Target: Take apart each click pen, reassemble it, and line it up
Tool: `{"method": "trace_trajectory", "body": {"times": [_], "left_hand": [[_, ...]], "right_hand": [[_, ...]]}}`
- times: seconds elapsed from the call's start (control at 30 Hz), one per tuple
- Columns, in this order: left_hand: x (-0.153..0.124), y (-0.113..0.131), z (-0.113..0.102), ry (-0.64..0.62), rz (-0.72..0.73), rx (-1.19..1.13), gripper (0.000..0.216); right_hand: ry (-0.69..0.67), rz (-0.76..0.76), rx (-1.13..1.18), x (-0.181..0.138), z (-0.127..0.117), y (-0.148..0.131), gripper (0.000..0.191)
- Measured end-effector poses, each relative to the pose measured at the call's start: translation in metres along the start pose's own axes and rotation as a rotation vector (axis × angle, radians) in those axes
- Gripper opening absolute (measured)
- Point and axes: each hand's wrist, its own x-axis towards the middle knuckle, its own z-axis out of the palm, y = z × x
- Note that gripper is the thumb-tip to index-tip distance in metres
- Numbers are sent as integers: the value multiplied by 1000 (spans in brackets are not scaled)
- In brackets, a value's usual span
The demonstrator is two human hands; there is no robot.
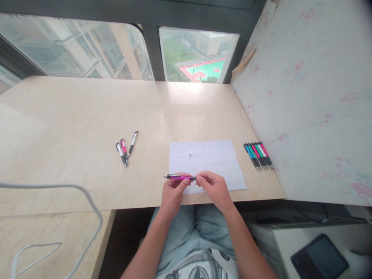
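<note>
A magenta ballpoint pen [178, 177] with a dark clip end and dark grip lies sideways across my hands, just above the near edge of a sheet of paper [215, 166]. My left hand [173, 190] is closed around its barrel, with the clip end pointing left. The fingers of my right hand [213, 186] pinch the pen's grip end, and they hide its tip. On the sheet beyond my hands rests a small grey piece [190, 155], too small to make out. Rows of handwriting fill the paper's far part.
Several coloured pens [258, 155] lie side by side right of the paper, near the flowered wall [308, 97]. Three pens [123, 149] lie at the left on the desk [72, 128]. A grey cable [69, 187] loops at lower left. A dark tablet-like device [319, 257] is at lower right.
</note>
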Motion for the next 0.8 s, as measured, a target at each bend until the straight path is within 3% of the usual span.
{"method": "trace_trajectory", "body": {"times": [0.23, 0.6, 0.8], "left_hand": [[1, 3, 3, 37, -32, -120, 18], [4, 1, -3, 39, -68, -227, 19], [3, 1, -4, 31, -76, -260, 19]], "right_hand": [[49, -119, -80, 1, -2, -4, 9], [96, -219, -194, -4, -16, -15, 11], [171, -146, -256, -3, -38, -1, 15]]}}
